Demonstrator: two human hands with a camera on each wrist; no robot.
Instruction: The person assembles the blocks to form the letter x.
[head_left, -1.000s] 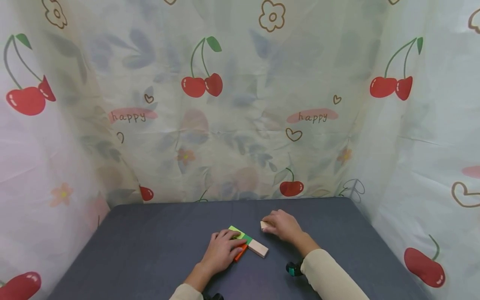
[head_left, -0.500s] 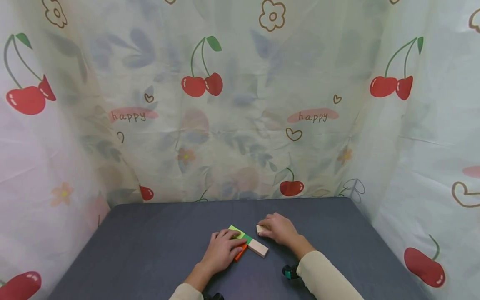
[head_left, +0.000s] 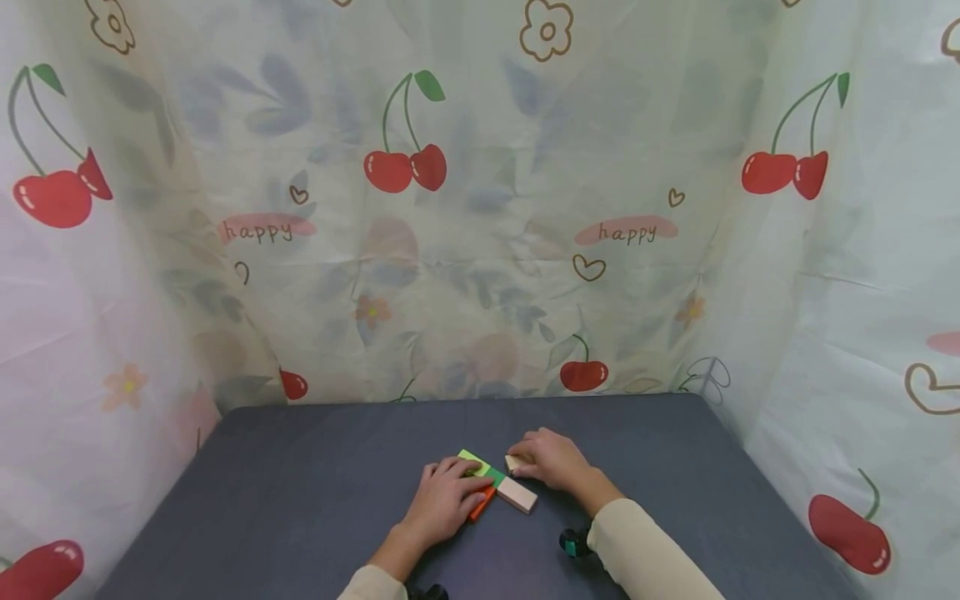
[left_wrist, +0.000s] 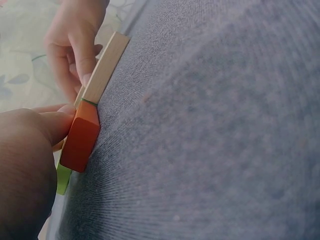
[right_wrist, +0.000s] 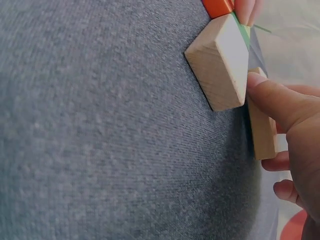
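My left hand [head_left: 442, 504] rests over a row of small blocks, its fingertips on a lime-green block [head_left: 468, 456] and a green block [head_left: 497, 477]. Its thumb touches the orange block [left_wrist: 81, 137], which juts toward me from the row. A plain wooden block [head_left: 517, 495] lies flat at the row's right end, against the green one. Just behind that end, my right hand [head_left: 553, 460] pinches a second plain wooden block [right_wrist: 262, 125] between thumb and fingers. In the right wrist view this block stands close alongside the row.
A dark grey cloth covers the table [head_left: 315, 492]. Behind and at both sides hangs a pale curtain [head_left: 480, 208] printed with cherries and flowers. Black wrist devices show under both wrists, the right one [head_left: 574, 542] with a teal patch.
My right hand has moved left and slightly toward me, bringing its wooden block closer to the row. My left hand and the blocks under it have stayed in place.
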